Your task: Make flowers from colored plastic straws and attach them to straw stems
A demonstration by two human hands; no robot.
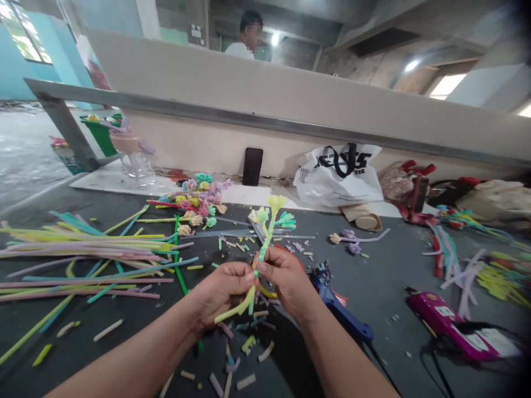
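Between my two hands stands a pipe cleaner flower (274, 207), with yellow, cream and teal heads on a stem wrapped in yellow and teal. My left hand (226, 287) is closed, pinching the lower stem where a teal strand wraps it. Just above, my right hand (286, 279) is closed in a pinch on the same stem. Loose yellow and teal ends hang below my fingers. Behind the flower lies a pair of scissors (258, 231), partly hidden. Right of my right hand is a blue glue gun (342, 312), its nozzle end smudged dark.
Long pipe cleaners (91, 249) spread over the left of the dark table. Finished flowers (199, 199) pile behind them. Cut scraps (249, 345) litter the middle. A magenta corded device (452, 326) lies right. A phone (253, 166), bottle (135, 157) and white bag (338, 177) line the back.
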